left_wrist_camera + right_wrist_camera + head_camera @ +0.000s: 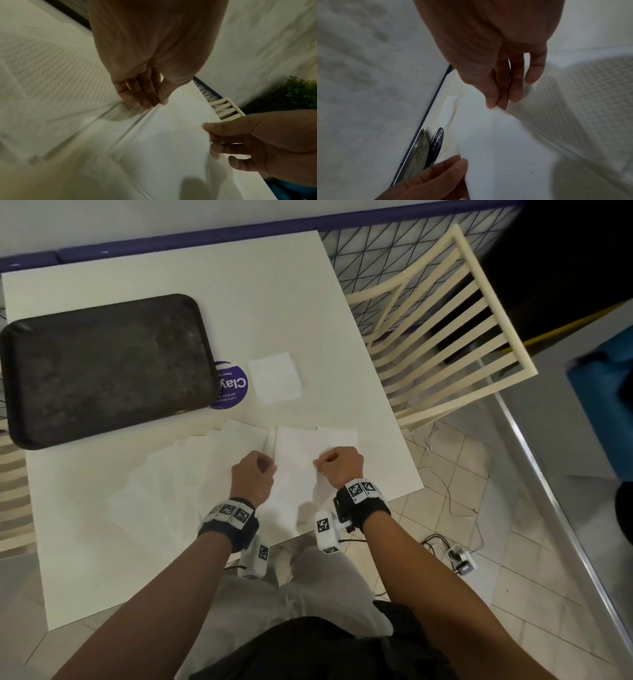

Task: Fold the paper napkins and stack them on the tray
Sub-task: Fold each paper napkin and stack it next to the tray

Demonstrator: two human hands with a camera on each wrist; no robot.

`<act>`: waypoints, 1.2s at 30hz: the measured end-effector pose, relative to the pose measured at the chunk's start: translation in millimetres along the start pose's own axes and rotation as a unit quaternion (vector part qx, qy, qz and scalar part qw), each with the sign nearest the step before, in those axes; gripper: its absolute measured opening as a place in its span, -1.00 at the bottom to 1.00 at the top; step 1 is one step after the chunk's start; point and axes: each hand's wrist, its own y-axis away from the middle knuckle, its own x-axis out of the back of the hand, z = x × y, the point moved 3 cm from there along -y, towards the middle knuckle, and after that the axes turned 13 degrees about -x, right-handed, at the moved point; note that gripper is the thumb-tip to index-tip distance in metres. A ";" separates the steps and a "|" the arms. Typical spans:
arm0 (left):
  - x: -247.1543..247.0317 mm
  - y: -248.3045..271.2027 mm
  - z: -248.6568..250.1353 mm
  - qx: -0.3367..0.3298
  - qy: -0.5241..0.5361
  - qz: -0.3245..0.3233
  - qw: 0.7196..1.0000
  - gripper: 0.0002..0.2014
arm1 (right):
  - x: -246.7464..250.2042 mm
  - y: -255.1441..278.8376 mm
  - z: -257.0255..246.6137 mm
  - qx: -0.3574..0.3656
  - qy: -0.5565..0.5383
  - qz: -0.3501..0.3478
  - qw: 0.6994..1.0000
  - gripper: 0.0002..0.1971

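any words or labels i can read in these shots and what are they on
"Clay" in large white letters, on the round purple sticker on the table, partly under the tray; it reads upside down from the head view.
Smaller lines on the same sticker: roughly "Clean" and "Let's keep", the rest too small to read.
Square black-and-white marker tags on the wrist bands: patterns, no words.
Napkins: no print.

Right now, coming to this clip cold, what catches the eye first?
Both hands at the table's near edge: the left hand and right hand each pinch a side of one white napkin, lifting it off a fanned spread of napkins. Next comes the dark tray at the left, nothing on it, with one folded napkin lying beside it on the table.
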 end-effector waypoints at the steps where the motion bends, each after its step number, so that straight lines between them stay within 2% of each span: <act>1: 0.8 0.6 0.4 -0.003 0.003 0.005 1.000 -0.93 | -0.1 -0.1 0.6 0.002 -0.010 0.002 1.000 -0.92; 7: 2.5 2.7 -0.6 -0.014 -0.006 0.017 1.000 -0.87 | 4.2 5.4 -1.8 0.048 -0.052 0.018 0.997 -0.87; 11: 5.4 2.2 -2.2 -0.018 0.006 0.036 0.999 -0.79 | 6.7 10.3 -6.8 0.085 -0.111 -0.025 0.990 -0.91; 15: 9.5 -1.4 10.8 -0.069 0.041 0.035 0.996 -0.69 | 10.0 14.9 -13.4 0.129 -0.148 -0.077 0.977 -0.87; 19: 9.4 -9.5 12.8 -0.026 0.116 -0.012 0.993 -0.60 | 11.8 15.4 -20.1 0.142 -0.175 -0.099 0.969 -0.90; 21: 10.9 -11.9 12.3 -0.004 0.157 -0.013 0.988 -0.55 | 12.8 16.7 -22.9 0.144 -0.200 -0.100 0.964 -0.94; 23: 12.3 -12.7 14.3 0.002 0.196 0.003 0.981 -0.60 | 15.1 16.9 -25.5 0.145 -0.214 -0.088 0.962 -0.95; 28: 18.1 -11.4 15.9 -0.007 0.206 0.058 0.977 -0.99 | 12.3 10.7 -26.0 0.131 -0.197 -0.049 0.970 -0.90; 32: 20.4 -10.0 15.4 -0.006 0.185 0.065 0.981 -0.95 | 8.4 10.6 -22.6 0.112 -0.204 -0.055 0.971 -0.93; 34: 20.6 -10.3 13.7 -0.003 0.177 0.064 0.982 -0.95 | 7.3 13.5 -22.8 0.110 -0.201 -0.065 0.971 -0.84; 36: 20.4 -10.8 11.9 0.004 0.166 0.062 0.984 -0.94 | 7.2 15.6 -23.0 0.112 -0.200 -0.067 0.971 -0.84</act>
